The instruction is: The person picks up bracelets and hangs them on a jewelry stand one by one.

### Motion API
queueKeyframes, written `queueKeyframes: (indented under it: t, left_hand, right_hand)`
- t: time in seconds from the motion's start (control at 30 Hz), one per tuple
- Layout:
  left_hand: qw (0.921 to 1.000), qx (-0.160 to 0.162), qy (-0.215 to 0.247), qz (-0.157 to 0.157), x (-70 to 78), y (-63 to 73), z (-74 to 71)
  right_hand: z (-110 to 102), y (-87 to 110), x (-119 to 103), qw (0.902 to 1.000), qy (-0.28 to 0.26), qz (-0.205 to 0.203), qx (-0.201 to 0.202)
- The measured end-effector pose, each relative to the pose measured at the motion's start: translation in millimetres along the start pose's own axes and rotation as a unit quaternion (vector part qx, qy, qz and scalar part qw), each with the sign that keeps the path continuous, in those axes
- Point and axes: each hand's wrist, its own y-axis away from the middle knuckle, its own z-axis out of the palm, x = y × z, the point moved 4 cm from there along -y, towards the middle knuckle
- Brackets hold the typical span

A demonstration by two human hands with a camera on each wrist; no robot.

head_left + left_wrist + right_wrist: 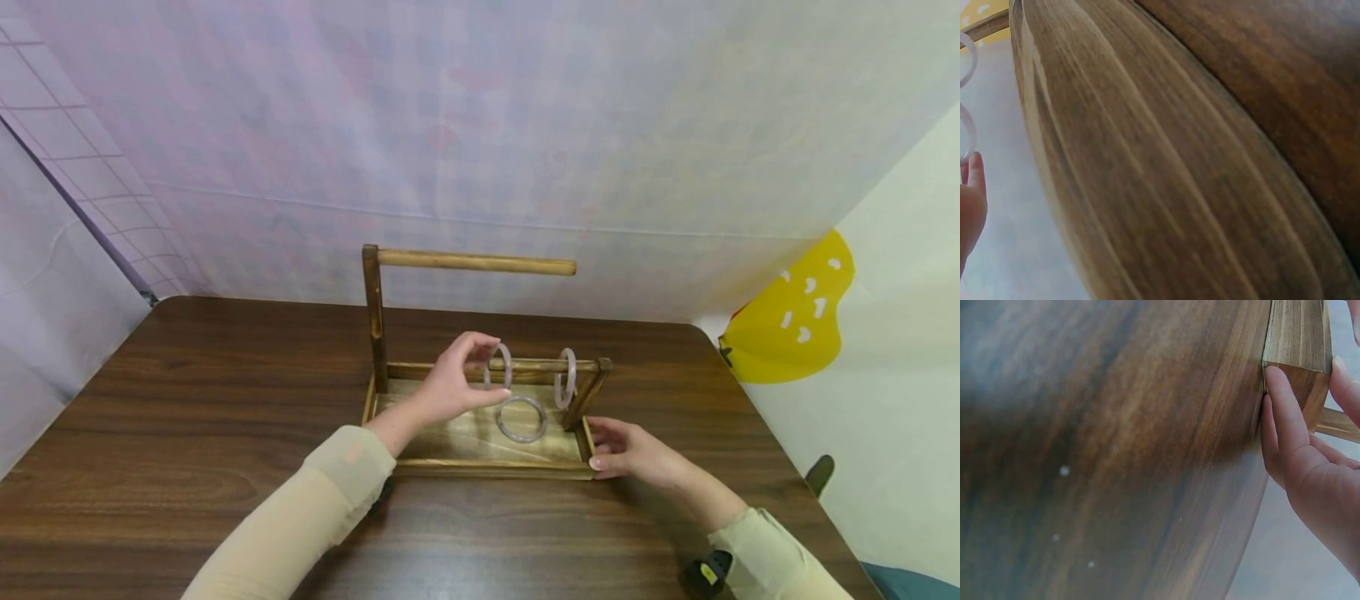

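Note:
A wooden stand with a tray base point(487, 469) stands on the table, with a long upper bar point(480, 262) and a lower bar point(536, 365). My left hand point(452, 379) pinches a pale translucent bangle point(507, 367) upright between thumb and fingers, overlapping the lower bar in the head view. Another bangle point(572, 377) hangs on that bar beside the short right post point(587, 394). A third bangle point(522, 440) lies flat in the tray. My right hand point(637, 454) grips the tray's right end, thumb at the front corner and fingers along the outside point(1288, 412).
The brown table point(187, 400) extends around the stand, and a pale curtain point(450, 167) hangs behind it. A yellow cutout with white marks point(795, 321) is on the right wall. A black device point(707, 573) sits by the right sleeve.

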Motion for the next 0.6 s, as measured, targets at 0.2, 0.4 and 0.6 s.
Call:
queueKeyframes:
  t: [0.2, 0.4, 0.6]
  left_hand:
    - [0.9997, 0.001, 0.022, -0.006, -1.7, -1.1, 2.0]
    - [0.9989, 0.011, 0.044, -0.011, -3.7, -2.3, 5.6]
    - [0.9980, 0.018, 0.056, -0.021, -5.8, -2.6, 10.7]
  right_hand:
    - [-0.6, -0.2, 0.0, 1.0000, -0.001, -0.004, 0.000]
    - [-0.8, -0.9, -0.1, 1.0000, 0.002, -0.003, 0.001]
    - [-0.4, -1.2, 0.7, 1.0000, 0.000, 0.004, 0.000]
